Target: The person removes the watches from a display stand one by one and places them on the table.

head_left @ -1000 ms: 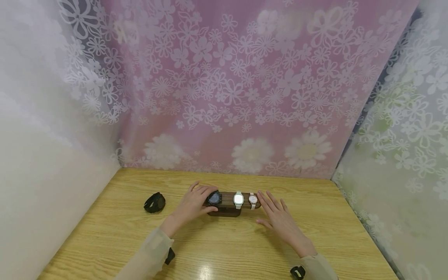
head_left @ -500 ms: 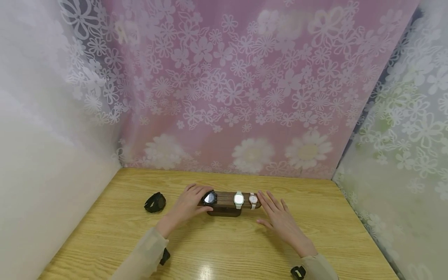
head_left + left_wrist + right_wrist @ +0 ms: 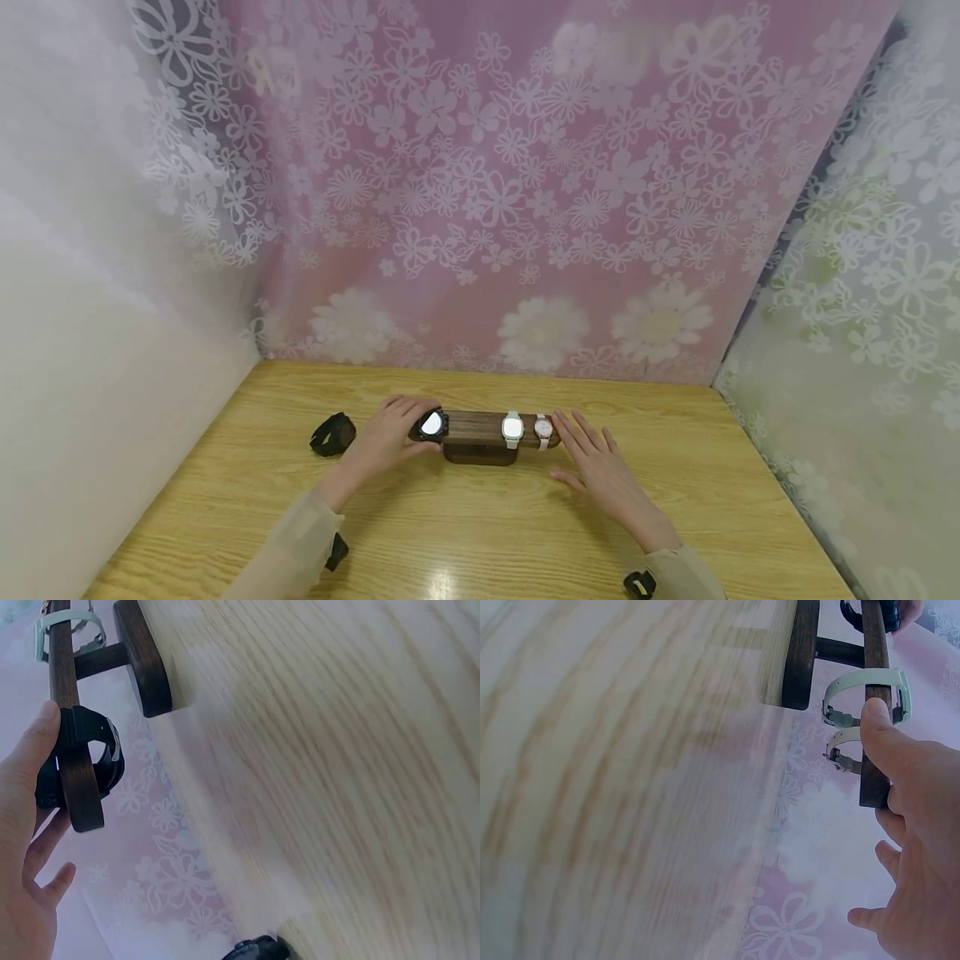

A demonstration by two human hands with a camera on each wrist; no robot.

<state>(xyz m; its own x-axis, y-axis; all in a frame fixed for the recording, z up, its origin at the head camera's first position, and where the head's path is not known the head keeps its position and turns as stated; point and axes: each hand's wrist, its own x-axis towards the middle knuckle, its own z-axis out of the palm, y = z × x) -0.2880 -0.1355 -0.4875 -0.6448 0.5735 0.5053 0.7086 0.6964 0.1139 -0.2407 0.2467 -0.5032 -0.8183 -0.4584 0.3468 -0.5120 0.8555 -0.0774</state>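
Observation:
A dark wooden watch stand point(image 3: 476, 427) with a horizontal bar rises from the table on a short base. My left hand point(image 3: 381, 435) holds a black watch point(image 3: 431, 425) at the bar's left end, thumb in front and fingers over the back. In the left wrist view its closed strap point(image 3: 79, 726) loops around the bar near the tip. My right hand point(image 3: 606, 477) touches the bar's right end with straight fingers, thumb apart in the head view. Beside it on the bar sit a mint-green square watch point(image 3: 512, 428) and a white-strapped round watch point(image 3: 543, 428).
Another black watch point(image 3: 333, 434) lies on the wood-grain table point(image 3: 480, 525), left of the stand. A pink flowered curtain point(image 3: 465, 208) hangs behind the table's far edge. Pale sheets flank both sides, the right one point(image 3: 862, 400) flowered. Both wrists wear dark devices.
My left hand has slid the black watch leftward along the bar to its left end, baring more wood beside the green watch. The right hand stays in place.

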